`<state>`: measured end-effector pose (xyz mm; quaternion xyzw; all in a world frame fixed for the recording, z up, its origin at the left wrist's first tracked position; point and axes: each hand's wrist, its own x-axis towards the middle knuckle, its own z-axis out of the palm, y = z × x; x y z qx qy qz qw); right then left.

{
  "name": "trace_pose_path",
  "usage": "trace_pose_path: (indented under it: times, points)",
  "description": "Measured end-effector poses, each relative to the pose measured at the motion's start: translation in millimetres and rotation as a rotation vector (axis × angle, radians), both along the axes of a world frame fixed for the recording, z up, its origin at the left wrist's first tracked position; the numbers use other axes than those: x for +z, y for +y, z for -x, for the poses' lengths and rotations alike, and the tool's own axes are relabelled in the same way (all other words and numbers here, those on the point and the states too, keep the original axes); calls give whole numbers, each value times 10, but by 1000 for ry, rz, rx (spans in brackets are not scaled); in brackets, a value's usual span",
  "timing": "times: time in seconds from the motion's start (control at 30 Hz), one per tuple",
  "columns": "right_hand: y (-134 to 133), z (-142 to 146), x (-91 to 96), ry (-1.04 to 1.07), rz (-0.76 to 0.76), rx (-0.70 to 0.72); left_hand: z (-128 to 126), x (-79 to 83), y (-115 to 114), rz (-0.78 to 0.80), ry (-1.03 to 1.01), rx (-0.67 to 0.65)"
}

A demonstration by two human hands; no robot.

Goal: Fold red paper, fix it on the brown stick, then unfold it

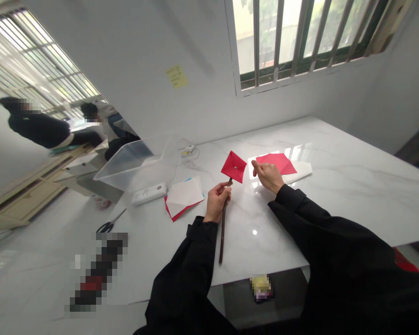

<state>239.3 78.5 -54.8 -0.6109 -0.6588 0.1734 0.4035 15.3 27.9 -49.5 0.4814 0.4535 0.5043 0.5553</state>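
Note:
My left hand (217, 201) grips a thin brown stick, which slants down toward the table's front edge. At the stick's top sits a red paper pinwheel (233, 166), its folded square held at the middle by a small pale pin or bead. To the right, apart from the pinwheel, is my right hand (268, 176), with its fingers curled in and the thumb against them. Whether anything is inside those fingers is hidden. Behind that hand, red paper (282, 163) lies over a white sheet (302, 171).
On the left are a stack of white and red paper (185, 194), a white box-shaped device (149, 194), scissors (108, 225) and a clear plastic bin (125, 160). A small white object with a cable (188, 150) lies by the wall. Two people are in the left background.

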Motion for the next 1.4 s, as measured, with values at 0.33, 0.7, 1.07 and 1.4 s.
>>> trace_pose_path:
  times: [0.33,0.7,1.07,1.4]
  points:
    - [-4,6,12,-34,97,66,-14,-18,19,-6,3,9]
    - [-13,5,21,-86,48,-10,-8,-39,23,-18,9,18]
    - [12,12,-8,-105,159,49,-8,-33,21,-14,-2,17]
    - [-38,10,40,-45,3,4,-12,-49,32,-25,9,16]
